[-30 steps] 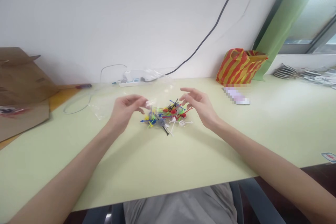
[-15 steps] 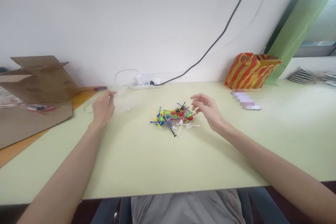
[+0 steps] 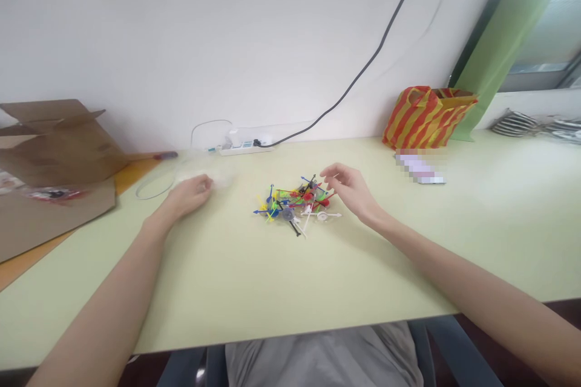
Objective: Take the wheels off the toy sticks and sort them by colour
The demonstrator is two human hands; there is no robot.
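Note:
A heap of small spinner-like plastic pieces with arrow pointers point(image 3: 297, 202), in blue, yellow, green, red, black and white, lies mid-table. To its left, my left hand point(image 3: 190, 195) rests low over the table with its fingers curled at a clear, crumpled plastic bag point(image 3: 220, 174). The bag is faint and blurred, and part of it is behind the hand. At the heap's right edge hovers my right hand point(image 3: 347, 187), its fingers bent but apart, with nothing seen between them.
A cardboard box point(image 3: 68, 145) stands on the left. Against the wall are a power strip point(image 3: 245, 146) and its black cable point(image 3: 347, 100). A red-and-yellow striped bag point(image 3: 424, 118) and a pixelated phone-like object point(image 3: 420, 167) sit to the right. A thin pale cable point(image 3: 152, 193) curves beside my left hand.
My left hand has come down and toward the right, nearer the heap, with the clear bag beside it. My right hand has stayed nearly still. The view has shifted slightly.

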